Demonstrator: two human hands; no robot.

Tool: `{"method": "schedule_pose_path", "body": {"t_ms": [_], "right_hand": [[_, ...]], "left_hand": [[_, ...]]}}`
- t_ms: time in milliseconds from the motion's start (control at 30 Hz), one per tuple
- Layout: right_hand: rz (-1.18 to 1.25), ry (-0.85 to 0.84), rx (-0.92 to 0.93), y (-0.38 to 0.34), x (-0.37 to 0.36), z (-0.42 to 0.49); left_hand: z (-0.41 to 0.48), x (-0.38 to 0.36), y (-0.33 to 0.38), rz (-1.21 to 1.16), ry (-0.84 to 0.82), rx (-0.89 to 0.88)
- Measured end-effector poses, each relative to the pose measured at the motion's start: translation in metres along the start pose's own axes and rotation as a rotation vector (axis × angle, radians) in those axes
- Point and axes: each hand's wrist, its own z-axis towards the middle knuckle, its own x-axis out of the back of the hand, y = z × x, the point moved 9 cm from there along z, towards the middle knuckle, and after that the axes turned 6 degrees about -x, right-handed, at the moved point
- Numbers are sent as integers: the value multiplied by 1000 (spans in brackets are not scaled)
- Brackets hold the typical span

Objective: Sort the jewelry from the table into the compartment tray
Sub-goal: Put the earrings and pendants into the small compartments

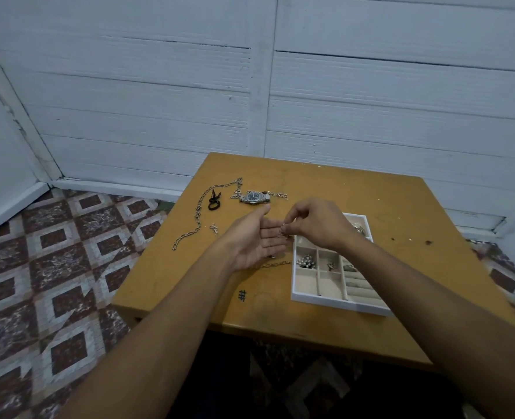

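A yellow-brown worktop (325, 182) stands in a corner of white plank walls (159, 86). A black hash mark (242, 295) is inked near its front edge; dark specks (428, 242) dot its right side. Patterned floor tiles (53, 282) in maroon, grey and white spread to the left.

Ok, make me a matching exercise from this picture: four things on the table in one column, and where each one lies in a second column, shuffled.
Things:
1. wristwatch
2. black hair tie
3. long silver chain
4. sparkly cluster piece

Places:
A. in a small compartment on the left side of the compartment tray
B. along the table's left side, running from far to near
C. on the far part of the table, beyond the hands
D. just right of the long chain's curve, left of the watch

Pairs: 1-C, 2-D, 3-B, 4-A
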Motion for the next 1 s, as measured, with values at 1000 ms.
{"method": "schedule_pose_path", "body": {"t_ms": [1000], "right_hand": [[57,97,-181,83,38,-55]], "left_hand": [[5,-86,-18,574,-154,-96]]}}
